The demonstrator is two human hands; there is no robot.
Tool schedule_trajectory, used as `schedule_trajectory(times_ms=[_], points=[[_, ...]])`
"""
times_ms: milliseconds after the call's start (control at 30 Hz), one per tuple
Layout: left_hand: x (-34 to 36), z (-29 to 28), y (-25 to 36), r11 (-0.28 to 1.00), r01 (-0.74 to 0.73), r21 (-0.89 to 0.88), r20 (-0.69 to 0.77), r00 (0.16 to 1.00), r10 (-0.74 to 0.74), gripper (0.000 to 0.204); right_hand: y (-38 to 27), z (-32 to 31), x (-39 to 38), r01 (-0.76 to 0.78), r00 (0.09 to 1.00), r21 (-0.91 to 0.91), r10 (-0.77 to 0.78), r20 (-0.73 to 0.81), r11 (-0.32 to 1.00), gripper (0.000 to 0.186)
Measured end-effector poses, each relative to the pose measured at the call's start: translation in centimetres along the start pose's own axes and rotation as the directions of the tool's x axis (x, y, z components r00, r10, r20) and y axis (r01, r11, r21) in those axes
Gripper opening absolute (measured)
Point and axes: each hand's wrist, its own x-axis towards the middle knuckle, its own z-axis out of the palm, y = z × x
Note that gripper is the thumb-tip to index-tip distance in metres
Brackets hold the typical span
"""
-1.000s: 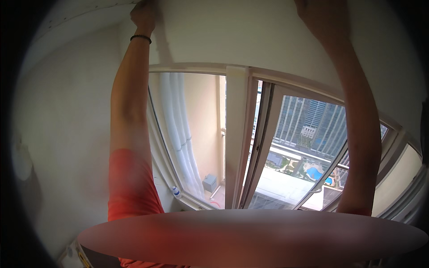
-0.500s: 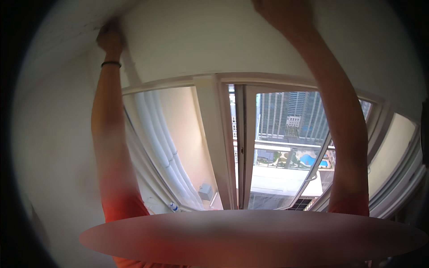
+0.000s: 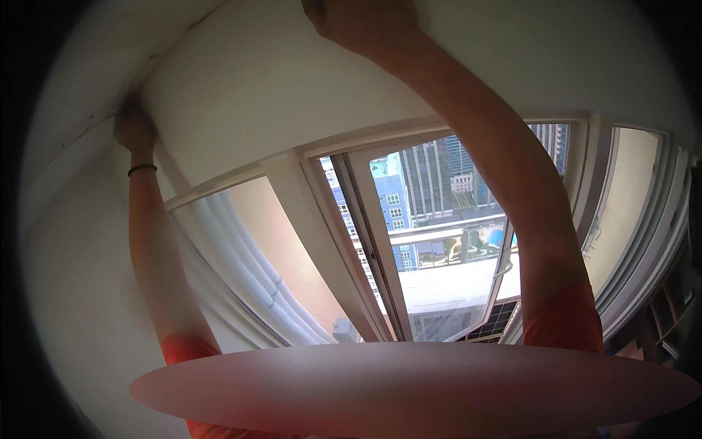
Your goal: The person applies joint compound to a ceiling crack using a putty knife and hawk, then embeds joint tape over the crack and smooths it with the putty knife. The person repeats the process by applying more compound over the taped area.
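Both my arms reach up, in red sleeves, against a pale wall (image 3: 241, 102) above a window. My left hand (image 3: 136, 130), with a dark band at its wrist, is closed near the corner seam at the upper left. It is in shadow, and anything in its fingers cannot be made out. Higher up, my right hand (image 3: 365, 25) touches or nearly touches the pale surface with curled fingers. The top edge of the picture cuts it off, so whatever it grips is hidden.
Below my hands is a white-framed window (image 3: 292, 194) with an open glass pane (image 3: 439, 285). White pipes (image 3: 256, 263) run outside at left, near a grey box (image 3: 344, 329). Tall buildings (image 3: 424, 183) stand beyond. A blurred oval covers the lower part of the view.
My right hand has shifted left across the picture. My left hand appears lower and further left, while the window has tilted in view as my head turned. Both hands stay raised and closed.
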Motion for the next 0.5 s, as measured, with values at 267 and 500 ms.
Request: schedule_trajectory(times_ms=[267, 500], points=[[1.3, -0.2, -3.8, 1.0, -0.023, -0.017, 0.025, 0.999, 0.024, 0.045, 0.2, -0.2, 0.1, -0.034, 0.999, 0.025, 0.034, 0.028, 0.999, 0.047], [1.7, -0.1, -5.5, 0.886, 0.204, -0.416, 0.127, 0.978, -0.166, 0.048, 0.2, -0.1, -0.1, 0.026, 0.996, 0.013, -0.025, -0.09, 1.0, 0.051]])
